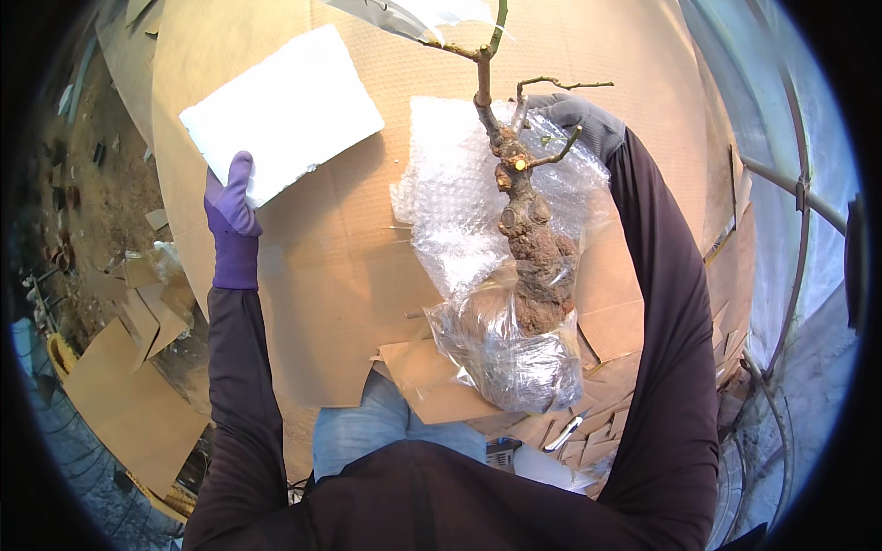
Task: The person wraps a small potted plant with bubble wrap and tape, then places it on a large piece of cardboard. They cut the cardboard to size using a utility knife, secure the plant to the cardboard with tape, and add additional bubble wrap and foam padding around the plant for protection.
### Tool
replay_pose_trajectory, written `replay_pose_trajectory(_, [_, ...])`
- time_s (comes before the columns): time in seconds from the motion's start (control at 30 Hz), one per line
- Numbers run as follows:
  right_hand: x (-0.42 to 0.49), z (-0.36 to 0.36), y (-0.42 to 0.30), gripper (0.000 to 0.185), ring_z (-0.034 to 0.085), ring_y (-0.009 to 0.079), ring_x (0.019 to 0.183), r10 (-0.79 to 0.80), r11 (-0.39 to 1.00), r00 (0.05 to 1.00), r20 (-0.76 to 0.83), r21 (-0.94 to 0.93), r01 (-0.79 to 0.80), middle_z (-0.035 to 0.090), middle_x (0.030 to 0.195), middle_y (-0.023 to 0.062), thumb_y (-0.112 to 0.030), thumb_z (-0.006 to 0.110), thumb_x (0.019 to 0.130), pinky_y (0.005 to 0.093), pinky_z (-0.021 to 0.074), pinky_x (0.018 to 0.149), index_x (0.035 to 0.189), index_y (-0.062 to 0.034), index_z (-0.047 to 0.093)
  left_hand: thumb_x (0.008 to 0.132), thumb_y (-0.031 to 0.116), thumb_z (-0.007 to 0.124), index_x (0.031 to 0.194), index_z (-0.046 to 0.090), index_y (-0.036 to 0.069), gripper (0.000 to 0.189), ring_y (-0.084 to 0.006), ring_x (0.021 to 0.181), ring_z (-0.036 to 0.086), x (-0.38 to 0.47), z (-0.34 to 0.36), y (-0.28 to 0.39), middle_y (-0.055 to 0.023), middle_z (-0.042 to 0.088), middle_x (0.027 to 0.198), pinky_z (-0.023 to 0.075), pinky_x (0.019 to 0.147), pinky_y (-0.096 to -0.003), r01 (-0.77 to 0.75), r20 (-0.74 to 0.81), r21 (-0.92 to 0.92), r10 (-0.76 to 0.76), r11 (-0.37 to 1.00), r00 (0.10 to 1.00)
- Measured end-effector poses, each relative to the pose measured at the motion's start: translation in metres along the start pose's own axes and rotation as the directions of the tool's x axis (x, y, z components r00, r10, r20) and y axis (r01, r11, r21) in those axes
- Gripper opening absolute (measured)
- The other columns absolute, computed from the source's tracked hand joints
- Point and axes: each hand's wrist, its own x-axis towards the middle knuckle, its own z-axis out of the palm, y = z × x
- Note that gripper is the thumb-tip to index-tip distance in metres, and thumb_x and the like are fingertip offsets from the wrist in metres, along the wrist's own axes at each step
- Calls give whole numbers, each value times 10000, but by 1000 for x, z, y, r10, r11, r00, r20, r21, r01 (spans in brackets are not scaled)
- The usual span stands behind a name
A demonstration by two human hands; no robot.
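Note:
My left hand [236, 200], in a purple glove, grips the lower left corner of a white foam slab [286, 113], with the thumb on its top face. The slab is tilted and held over the cardboard. To the right lies a gnarled woody plant trunk [527, 227] with cut branch stubs. Clear plastic film [530, 372] wraps its base. A sheet of bubble wrap [451, 186] is spread under and beside the trunk. My right hand [579, 124], in a grey glove, is at the far right edge of the bubble wrap, beside the upper branches. Its fingertips are partly hidden.
A large cardboard sheet [324, 296] forms the work surface. White plastic [413, 17] covers a branch tip at the far edge. A utility knife [565, 434] lies among cardboard pieces at the lower right. Cardboard scraps [131, 406] litter the ground left. Translucent sheeting on pipes [799, 186] stands right.

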Motion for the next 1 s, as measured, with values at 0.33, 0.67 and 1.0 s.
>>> replay_pose_trajectory(0.33, [-9,1,2,494,647,161,902,-107,981,967,230,180,66,648,1093,143,-105,616,821,224,538,804,1285,34,523,887,296,660,1260,472,-55,546,-234,1042,609,-4,129,-57,-188,626,1142,466,909,-343,82,315,422,-231,903,920])
replay_pose_trajectory(0.67, [3,-20,2,253,588,111,932,-207,955,978,32,-209,209,662,994,45,-191,604,893,264,438,836,1066,-14,655,918,272,448,1255,500,-6,440,-147,526,610,-26,121,-15,-84,634,764,490,467,-282,95,458,775,-659,624,597])
replay_pose_trajectory(1.0, [-106,-20,-5,201,618,136,908,-494,835,664,-561,-519,183,656,945,70,-148,582,919,242,494,815,1026,13,637,854,441,589,1053,643,-7,493,-118,465,547,6,119,58,-75,617,675,406,421,-245,52,251,932,-741,360,623])
